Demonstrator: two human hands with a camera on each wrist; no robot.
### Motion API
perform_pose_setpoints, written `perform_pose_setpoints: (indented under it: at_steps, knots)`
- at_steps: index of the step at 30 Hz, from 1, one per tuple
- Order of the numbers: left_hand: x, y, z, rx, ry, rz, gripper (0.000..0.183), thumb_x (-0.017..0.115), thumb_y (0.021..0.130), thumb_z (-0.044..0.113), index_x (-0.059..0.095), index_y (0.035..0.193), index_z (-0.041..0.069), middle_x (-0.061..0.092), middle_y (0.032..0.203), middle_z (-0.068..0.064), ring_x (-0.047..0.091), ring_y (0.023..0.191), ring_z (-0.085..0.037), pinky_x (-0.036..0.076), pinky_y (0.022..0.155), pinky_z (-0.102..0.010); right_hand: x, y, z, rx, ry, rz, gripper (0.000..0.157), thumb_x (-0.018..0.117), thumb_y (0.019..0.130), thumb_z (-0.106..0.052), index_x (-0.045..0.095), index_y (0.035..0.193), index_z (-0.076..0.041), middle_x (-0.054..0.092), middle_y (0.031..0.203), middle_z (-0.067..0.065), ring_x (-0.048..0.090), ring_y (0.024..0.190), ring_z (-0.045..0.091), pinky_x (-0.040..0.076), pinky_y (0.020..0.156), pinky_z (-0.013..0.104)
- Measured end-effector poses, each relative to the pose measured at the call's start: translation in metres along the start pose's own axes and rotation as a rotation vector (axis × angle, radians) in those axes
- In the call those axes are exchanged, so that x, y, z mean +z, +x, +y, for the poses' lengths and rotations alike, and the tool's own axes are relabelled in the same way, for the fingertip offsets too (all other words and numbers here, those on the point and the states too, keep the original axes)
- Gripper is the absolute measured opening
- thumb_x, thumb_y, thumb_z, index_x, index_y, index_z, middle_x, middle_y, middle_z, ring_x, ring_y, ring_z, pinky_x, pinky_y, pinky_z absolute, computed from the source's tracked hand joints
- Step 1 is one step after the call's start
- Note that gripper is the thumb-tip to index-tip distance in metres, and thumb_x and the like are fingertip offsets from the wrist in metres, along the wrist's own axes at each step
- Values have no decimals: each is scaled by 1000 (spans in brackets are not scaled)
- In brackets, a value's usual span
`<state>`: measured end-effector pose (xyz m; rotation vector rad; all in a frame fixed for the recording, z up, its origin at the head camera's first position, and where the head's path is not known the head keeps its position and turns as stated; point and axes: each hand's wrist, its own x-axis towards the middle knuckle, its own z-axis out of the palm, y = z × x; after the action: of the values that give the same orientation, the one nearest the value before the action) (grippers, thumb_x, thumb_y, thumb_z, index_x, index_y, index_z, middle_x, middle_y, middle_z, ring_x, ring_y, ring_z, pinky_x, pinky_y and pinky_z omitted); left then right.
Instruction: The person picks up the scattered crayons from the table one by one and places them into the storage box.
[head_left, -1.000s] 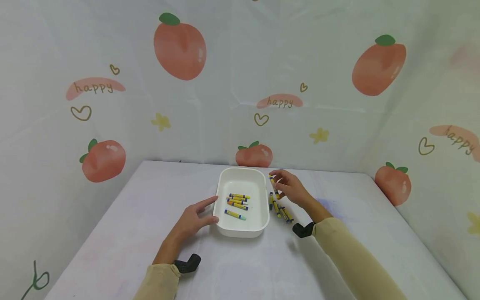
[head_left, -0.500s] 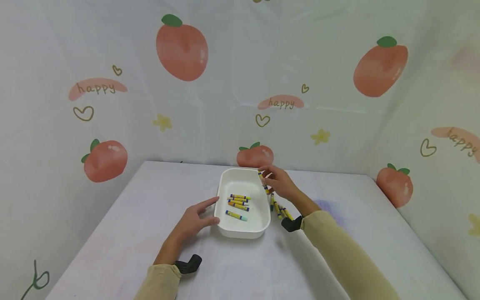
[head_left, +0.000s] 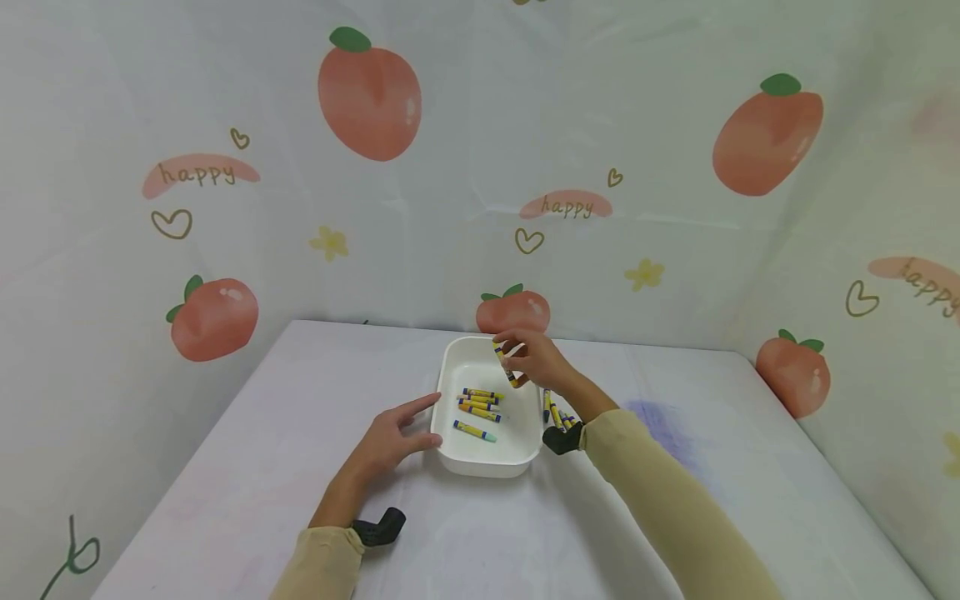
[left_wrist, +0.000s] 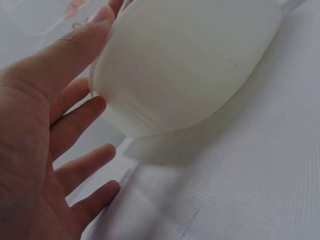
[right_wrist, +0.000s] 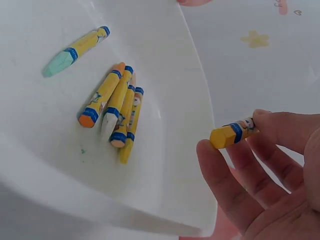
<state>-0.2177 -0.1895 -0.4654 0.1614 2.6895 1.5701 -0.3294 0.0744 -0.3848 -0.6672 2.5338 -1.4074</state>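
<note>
"Now, taking the white tray (head_left: pixel 517 440) as my clock, twelve at its far end, where do I log the held yellow crayon (right_wrist: pixel 231 134)?"

"My remote head feed puts it over the tray towards one o'clock, tilted, clear of the crayons below. The right hand (head_left: pixel 536 358) has it in a pinch, thumb against fingertips; the blunt yellow end protrudes."

"And the left hand (head_left: pixel 384 437)?"

"At nine o'clock, reaching round to eight. I note its fingers extended and well spread from the thumb, touching the rim without closing round anything."

"Contents of the tray?"

"Five crayons. I count a close row at the centre: the orange crayon (right_wrist: pixel 100 102), white crayon (right_wrist: pixel 118 97), peach crayon (right_wrist: pixel 126 114) and loose yellow crayon (right_wrist: pixel 134 129). I cannot tell exactly which of these touch. The mint crayon (right_wrist: pixel 77 51) lies apart at seven o'clock. I also record a small green speck (right_wrist: pixel 83 151) on the floor of the tray."

"Anything outside it?"

"More crayons (head_left: pixel 556 412) lie on the white-covered table (head_left: pixel 322 375) at three o'clock, just beside the tray. The black wrist attachment (head_left: pixel 562 439) on the right arm partly hides them, so I give no count."
</note>
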Motion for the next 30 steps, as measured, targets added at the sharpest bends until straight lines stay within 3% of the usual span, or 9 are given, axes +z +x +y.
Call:
perform_pose_setpoints:
  at_steps: [10, 18, 30]
  knots:
    - [-1, -1, 3, -18, 5, -1, 68, 81, 77, 40, 55, 139, 32, 45, 148, -7, 42, 131, -43, 37, 101, -63, 11, 7, -9, 72, -89, -189, 37, 66, 90, 0, 61, 126, -9, 61, 102, 10, 62, 84, 24, 59, 60, 35]
    - [-2, -2, 2, -7, 9, -3, 67, 81, 78, 39, 55, 139, 31, 45, 148, -8, 43, 130, -43, 38, 100, -64, 21, 11, -13, 66, -180, -355, 38, 67, 89, -1, 62, 126, -9, 61, 101, 7, 63, 87, 22, 59, 60, 33]
    - [-3, 0, 1, 29, 5, -21, 65, 80, 80, 38, 55, 140, 30, 46, 147, -9, 44, 129, -44, 37, 101, -63, 30, 12, -13, 103, -221, -440, 35, 67, 88, 1, 65, 121, -10, 62, 99, 5, 62, 85, 21, 59, 63, 34]
